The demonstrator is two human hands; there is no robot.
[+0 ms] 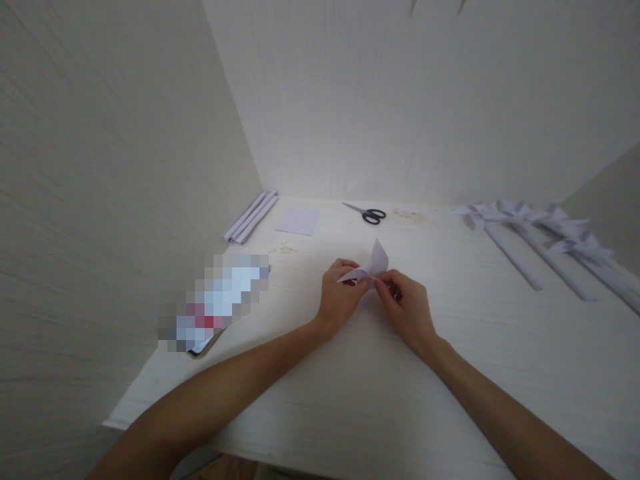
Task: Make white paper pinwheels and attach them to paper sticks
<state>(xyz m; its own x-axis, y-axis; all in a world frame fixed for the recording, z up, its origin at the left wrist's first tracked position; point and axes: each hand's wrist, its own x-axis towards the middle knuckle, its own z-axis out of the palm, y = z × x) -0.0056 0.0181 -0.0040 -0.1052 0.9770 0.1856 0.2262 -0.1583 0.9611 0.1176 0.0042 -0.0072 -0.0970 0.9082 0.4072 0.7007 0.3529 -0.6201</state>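
Note:
Both hands meet over the middle of the white table, pinching a pale lilac paper pinwheel [379, 257] with curled-up points. My left hand [339, 297] is closed on its left side, thumb pressed near the centre. From the right, my right hand [407, 303] pinches the paper close to its middle with thumb and fingertips. Whatever lies between the fingertips at the centre is hidden. Beyond the hands, black-handled scissors [373, 215] lie with their blades pointing left. A flat square of lilac paper [299, 221] rests to their left.
Rolled paper sticks [253, 217] lie at the back left, against the wall. Several paper pinwheels on sticks [530, 223] lie at the right. Small light bits [284, 249] sit near the square, more bits [410, 215] beside the scissors. A phone [220, 307], its screen blurred, lies at the left edge.

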